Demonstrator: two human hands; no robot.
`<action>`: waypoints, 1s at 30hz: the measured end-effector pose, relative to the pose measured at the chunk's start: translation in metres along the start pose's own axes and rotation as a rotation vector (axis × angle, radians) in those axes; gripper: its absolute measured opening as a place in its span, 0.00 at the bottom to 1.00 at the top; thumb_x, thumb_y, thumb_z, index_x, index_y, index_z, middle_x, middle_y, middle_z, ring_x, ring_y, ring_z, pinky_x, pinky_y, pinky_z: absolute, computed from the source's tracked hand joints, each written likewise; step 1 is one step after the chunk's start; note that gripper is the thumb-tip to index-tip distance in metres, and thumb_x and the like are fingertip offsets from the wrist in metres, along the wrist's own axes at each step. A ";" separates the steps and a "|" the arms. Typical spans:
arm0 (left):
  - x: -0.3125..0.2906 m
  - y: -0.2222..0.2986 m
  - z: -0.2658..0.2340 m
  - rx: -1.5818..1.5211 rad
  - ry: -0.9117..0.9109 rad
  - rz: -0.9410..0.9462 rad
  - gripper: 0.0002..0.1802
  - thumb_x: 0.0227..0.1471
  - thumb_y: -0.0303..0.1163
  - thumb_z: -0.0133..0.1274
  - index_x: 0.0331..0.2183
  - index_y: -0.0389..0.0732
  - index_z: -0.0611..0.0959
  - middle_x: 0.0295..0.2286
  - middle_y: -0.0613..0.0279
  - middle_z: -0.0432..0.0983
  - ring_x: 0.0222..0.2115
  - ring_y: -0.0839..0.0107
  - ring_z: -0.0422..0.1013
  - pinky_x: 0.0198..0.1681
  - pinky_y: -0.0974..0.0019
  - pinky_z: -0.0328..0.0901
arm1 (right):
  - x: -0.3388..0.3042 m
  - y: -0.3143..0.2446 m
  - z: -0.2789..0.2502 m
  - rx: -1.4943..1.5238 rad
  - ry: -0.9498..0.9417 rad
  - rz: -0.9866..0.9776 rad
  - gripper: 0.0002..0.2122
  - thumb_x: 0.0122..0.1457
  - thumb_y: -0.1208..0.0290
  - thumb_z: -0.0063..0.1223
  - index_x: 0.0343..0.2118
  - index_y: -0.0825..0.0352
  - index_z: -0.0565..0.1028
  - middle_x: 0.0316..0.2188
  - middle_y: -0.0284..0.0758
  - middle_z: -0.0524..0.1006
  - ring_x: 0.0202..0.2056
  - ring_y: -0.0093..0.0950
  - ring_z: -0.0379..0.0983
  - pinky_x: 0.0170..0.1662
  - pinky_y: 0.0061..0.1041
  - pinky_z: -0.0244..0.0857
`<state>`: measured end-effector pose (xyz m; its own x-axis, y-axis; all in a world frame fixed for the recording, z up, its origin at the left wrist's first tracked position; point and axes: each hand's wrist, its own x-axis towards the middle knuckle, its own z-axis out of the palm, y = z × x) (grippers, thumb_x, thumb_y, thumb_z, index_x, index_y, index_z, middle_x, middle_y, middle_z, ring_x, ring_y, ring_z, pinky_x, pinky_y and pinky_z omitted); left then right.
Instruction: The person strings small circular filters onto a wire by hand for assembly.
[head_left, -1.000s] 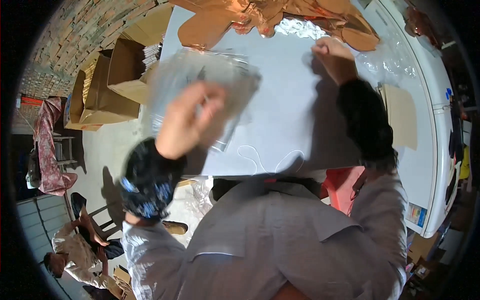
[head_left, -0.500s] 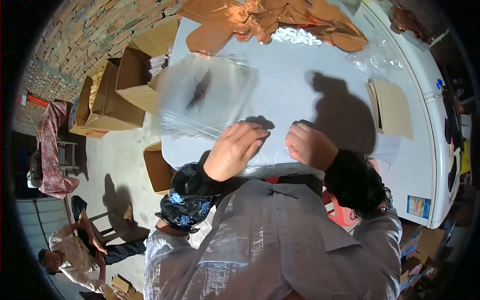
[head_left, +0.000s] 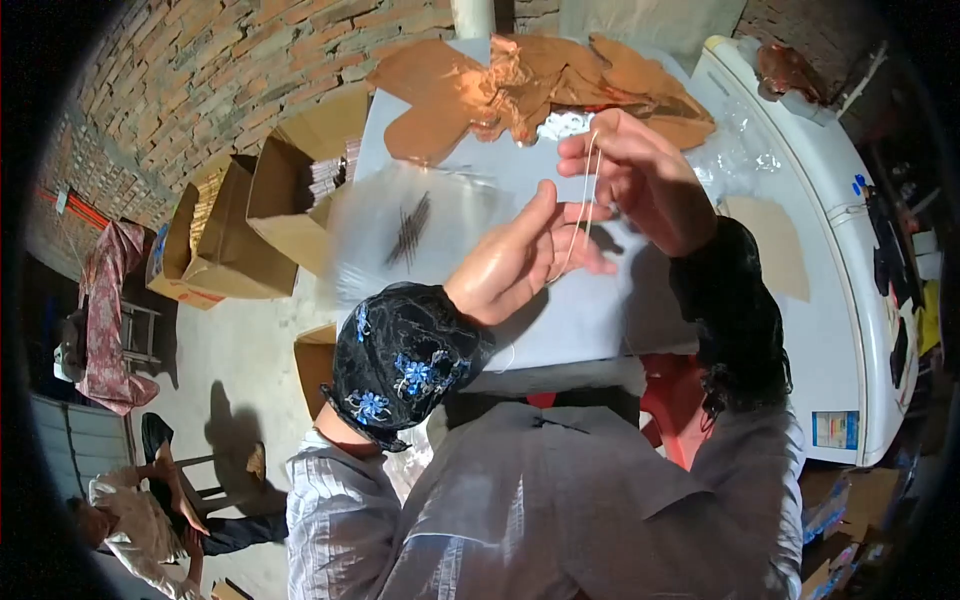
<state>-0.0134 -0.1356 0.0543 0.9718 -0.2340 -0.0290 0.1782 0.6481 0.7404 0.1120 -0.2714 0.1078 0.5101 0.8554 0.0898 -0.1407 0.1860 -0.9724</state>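
My right hand [head_left: 655, 185] is raised over the table, thumb and forefinger closed on a doubled pale thread [head_left: 587, 205]. The thread runs down from that pinch across the fingers of my left hand [head_left: 525, 250]. My left hand has its thumb up and its fingers stretched out and apart; whether the thread is looped round them I cannot tell. A thin loose end shows near the table's front edge. Left of my left hand lies a stack of clear plastic sheets or bags [head_left: 355, 225], with a bundle of thin dark sticks [head_left: 408, 232] on it.
Crumpled copper-coloured foil [head_left: 430, 85] covers the far end of the white table [head_left: 560, 335], beside a small white pile [head_left: 562, 124]. Clear plastic [head_left: 740, 130] and brown card [head_left: 765, 245] lie at right. Cardboard boxes [head_left: 225, 225] stand left; a seated person [head_left: 140, 505] is lower left.
Both hands have come up from the table's front edge; the right has risen farther. The thread now stretches between them, and my left fingers have spread. The view has tilted up slightly.
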 end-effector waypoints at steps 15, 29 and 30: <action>-0.026 0.018 -0.033 1.782 0.392 0.619 0.19 0.53 0.32 0.47 0.48 0.46 0.75 0.41 0.61 0.70 0.43 0.64 0.65 0.48 0.65 0.61 | 0.025 0.011 -0.025 0.092 0.067 0.003 0.06 0.61 0.66 0.44 0.37 0.62 0.68 0.36 0.28 0.71 0.39 0.18 0.65 0.44 0.19 0.56; 0.018 0.128 -0.011 2.492 -0.255 1.151 0.12 0.41 0.34 0.51 0.31 0.40 0.77 0.37 0.64 0.69 0.47 0.65 0.64 0.49 0.63 0.61 | 0.046 0.003 0.013 0.297 -0.059 0.089 0.16 0.65 0.64 0.39 0.52 0.64 0.63 0.46 0.37 0.71 0.47 0.29 0.67 0.52 0.35 0.61; 0.014 0.131 -0.012 2.404 -0.265 0.951 0.10 0.49 0.30 0.51 0.35 0.41 0.80 0.38 0.64 0.73 0.46 0.66 0.65 0.47 0.62 0.61 | 0.043 0.012 0.016 0.377 -0.133 0.135 0.17 0.66 0.61 0.36 0.53 0.64 0.60 0.39 0.38 0.73 0.41 0.31 0.70 0.53 0.39 0.61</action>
<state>0.0252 -0.0446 0.1428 0.6089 -0.6559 0.4462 -0.5660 -0.7533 -0.3350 0.1185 -0.2251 0.1038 0.3557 0.9344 0.0179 -0.5119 0.2108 -0.8327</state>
